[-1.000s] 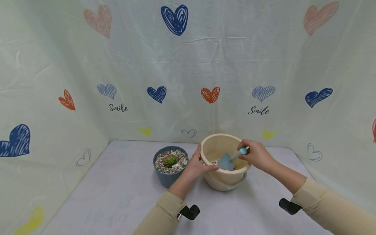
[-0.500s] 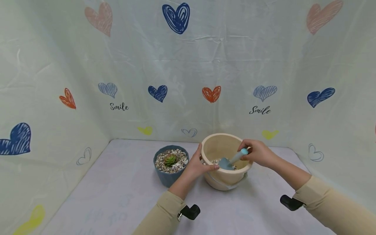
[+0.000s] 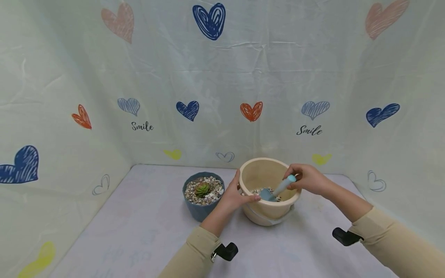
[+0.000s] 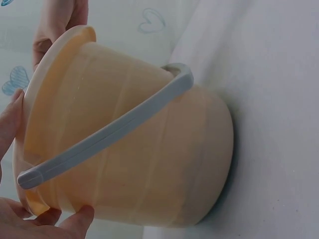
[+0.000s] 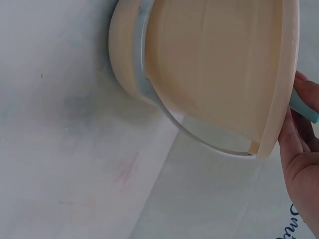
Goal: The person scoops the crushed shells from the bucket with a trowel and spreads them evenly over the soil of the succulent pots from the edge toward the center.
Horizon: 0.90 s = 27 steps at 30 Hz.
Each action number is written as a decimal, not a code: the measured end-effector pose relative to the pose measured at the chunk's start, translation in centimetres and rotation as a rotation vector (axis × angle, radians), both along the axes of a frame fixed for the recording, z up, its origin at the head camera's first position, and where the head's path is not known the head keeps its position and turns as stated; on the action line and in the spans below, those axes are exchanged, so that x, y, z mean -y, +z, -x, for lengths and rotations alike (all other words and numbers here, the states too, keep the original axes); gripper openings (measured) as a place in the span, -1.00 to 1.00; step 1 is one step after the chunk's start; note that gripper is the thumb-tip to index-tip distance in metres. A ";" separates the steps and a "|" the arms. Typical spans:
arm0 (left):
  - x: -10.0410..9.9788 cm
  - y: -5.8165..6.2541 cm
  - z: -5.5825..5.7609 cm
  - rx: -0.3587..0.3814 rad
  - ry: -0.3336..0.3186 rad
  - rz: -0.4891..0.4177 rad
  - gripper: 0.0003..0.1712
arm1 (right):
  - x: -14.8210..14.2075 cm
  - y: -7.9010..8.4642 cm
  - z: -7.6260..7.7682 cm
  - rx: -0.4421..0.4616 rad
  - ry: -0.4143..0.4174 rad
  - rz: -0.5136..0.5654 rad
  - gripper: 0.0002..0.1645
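Note:
A cream plastic bucket (image 3: pixel 261 209) stands on the table with its grey handle (image 4: pixel 112 134) hanging down the side. My left hand (image 3: pixel 232 199) grips the bucket's rim at its left, thumb over the front edge and fingers along the outer wall. Inside the bucket lie small mixed pebbles (image 3: pixel 256 191). A small blue trowel (image 3: pixel 282 187) leans in it, its blade (image 3: pixel 267 195) down among the pebbles. With thumb and fingers, my right hand (image 3: pixel 307 179) pinches the top of the trowel's handle at the bucket's right rim; in the right wrist view the bucket wall hides the blade.
Left of the bucket, close to my left forearm, stands a blue-grey pot (image 3: pixel 199 211) filled with pebbles around a green succulent (image 3: pixel 202 189). A pale cloth covers the table (image 3: pixel 139 227). A curtain (image 3: pixel 222 77) printed with hearts hangs behind and at both sides.
The trowel has tipped and its blade has sunk lower into the pebbles, while my right hand has shifted slightly right. My left hand keeps its grip on the rim.

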<state>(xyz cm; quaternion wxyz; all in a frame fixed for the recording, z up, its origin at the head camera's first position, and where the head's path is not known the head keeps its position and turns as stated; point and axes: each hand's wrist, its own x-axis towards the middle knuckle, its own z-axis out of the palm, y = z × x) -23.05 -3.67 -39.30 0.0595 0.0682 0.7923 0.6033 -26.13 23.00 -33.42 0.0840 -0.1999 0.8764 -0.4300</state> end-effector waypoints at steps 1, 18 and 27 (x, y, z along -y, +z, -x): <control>-0.1 0.0 0.0 0.002 0.001 -0.003 0.34 | -0.1 0.1 0.0 0.005 -0.004 0.004 -0.76; -0.3 0.2 -0.2 0.006 0.009 0.012 0.35 | -1.4 -1.0 -0.3 0.112 -0.086 0.202 -0.61; 0.9 0.6 -0.5 0.009 -0.037 -0.052 0.23 | -1.5 -1.4 -0.5 0.098 -0.135 0.262 -0.55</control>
